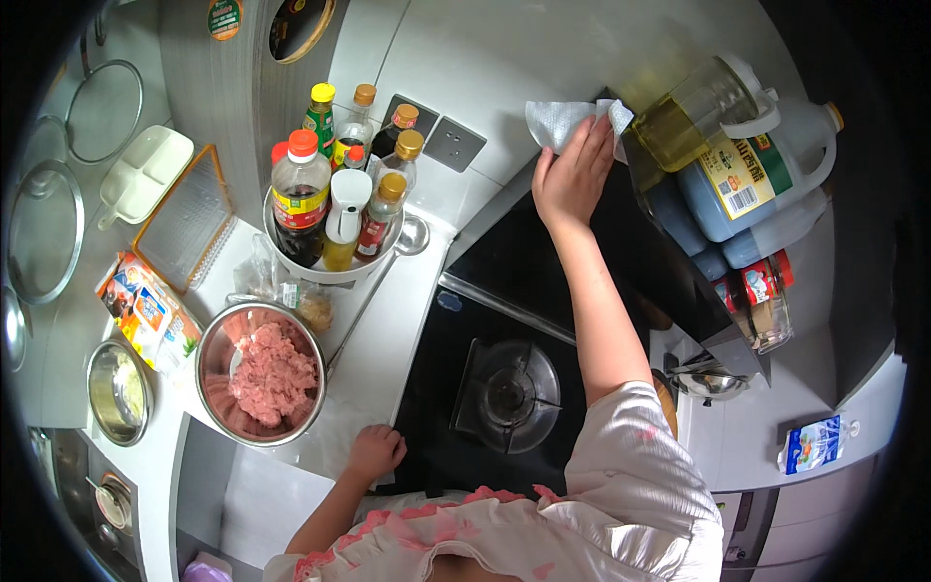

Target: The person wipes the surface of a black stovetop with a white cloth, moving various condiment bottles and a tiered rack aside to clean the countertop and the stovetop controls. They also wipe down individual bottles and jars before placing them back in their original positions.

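Note:
My right hand point(578, 171) is stretched far forward, its fingers pressing a white textured wipe point(558, 124) near the top corner of the black range hood point(618, 211). The wipe hangs out to the left of the fingers, against the pale wall tiles point(465, 65). Just right of that hand, a clear jug of yellow oil point(673, 120) stands on the hood beside a large jug of dark vinegar point(749, 174). My left hand point(378, 452) rests curled at the front edge of the black gas hob point(429, 407), with nothing visible in it. A single burner point(513, 393) lies between my arms.
Left of the hob, a steel bowl of minced meat point(270, 378) stands near a ladle point(378, 280) and a white round tray of sauce bottles point(327, 273). A smaller steel bowl point(120, 393) and a wipes packet point(149, 313) are farther left. Jars point(764, 298) line the hood's right end.

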The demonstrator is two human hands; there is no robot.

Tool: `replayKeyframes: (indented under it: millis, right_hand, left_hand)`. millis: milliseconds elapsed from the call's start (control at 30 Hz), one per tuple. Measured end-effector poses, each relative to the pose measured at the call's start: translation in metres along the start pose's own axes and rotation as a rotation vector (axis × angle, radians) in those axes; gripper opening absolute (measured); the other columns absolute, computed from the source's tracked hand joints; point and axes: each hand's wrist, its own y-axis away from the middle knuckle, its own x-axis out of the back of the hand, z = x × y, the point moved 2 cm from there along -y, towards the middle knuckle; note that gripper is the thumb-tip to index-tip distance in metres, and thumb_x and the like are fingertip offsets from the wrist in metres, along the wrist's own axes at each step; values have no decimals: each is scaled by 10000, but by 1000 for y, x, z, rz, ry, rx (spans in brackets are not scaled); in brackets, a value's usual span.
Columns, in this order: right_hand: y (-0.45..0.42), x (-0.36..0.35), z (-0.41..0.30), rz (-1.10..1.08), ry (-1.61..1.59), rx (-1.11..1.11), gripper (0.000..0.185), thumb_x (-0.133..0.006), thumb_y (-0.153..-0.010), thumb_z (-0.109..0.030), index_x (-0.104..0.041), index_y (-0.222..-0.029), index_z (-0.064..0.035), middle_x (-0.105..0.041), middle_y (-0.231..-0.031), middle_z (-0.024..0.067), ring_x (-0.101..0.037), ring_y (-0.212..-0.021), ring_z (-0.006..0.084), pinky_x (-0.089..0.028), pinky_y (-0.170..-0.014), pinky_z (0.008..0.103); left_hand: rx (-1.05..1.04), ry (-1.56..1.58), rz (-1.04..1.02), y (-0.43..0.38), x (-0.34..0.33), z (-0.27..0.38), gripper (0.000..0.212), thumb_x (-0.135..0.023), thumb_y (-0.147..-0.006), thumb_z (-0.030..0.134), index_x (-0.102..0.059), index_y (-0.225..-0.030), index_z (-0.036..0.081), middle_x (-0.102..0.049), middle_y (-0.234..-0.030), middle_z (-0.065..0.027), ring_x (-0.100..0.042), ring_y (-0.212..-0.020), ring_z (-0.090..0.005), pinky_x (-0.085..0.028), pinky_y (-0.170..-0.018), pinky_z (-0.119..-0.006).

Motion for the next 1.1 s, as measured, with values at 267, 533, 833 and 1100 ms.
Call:
replayKeyframes:
  millis: [267,533,833,1100]
  right_hand:
    - [17,-5,7,90,-17,-62,677,-563,-778,-148,-231,-1306,115,-264,-1318,325,-293,-1207,481,-229,-1027,516]
    - [-3,4,-26,148,-15,-184,711,-576,-738,-118,-193,-1278,140,-264,-1275,350,-277,-1170,512,-225,-998,545]
    - [-1,38,-49,537,-1539,-859,455,-413,-833,87,-349,-1284,81,-478,-1224,183,-470,-1150,279,-350,-1013,372]
    - [-11,27,12,830,-3299,-1429,444,-350,-951,-295,-437,-1240,31,-506,-1226,152,-437,-1187,321,-325,-1014,482]
  left_hand:
    - [8,59,-12,-1,1,-2,154,-617,-709,136,-512,-620,68,-527,-663,-100,-553,-649,-288,-459,-611,-396]
    - [16,87,-25,-2,3,-2,162,-625,-705,134,-509,-616,65,-516,-657,-99,-544,-638,-290,-451,-595,-402]
    - [16,95,11,-1,2,-3,161,-629,-695,132,-508,-612,66,-517,-650,-97,-544,-630,-292,-452,-586,-403]
    - [-23,66,9,-3,6,2,155,-625,-691,126,-506,-612,66,-517,-645,-94,-544,-622,-289,-453,-586,-407]
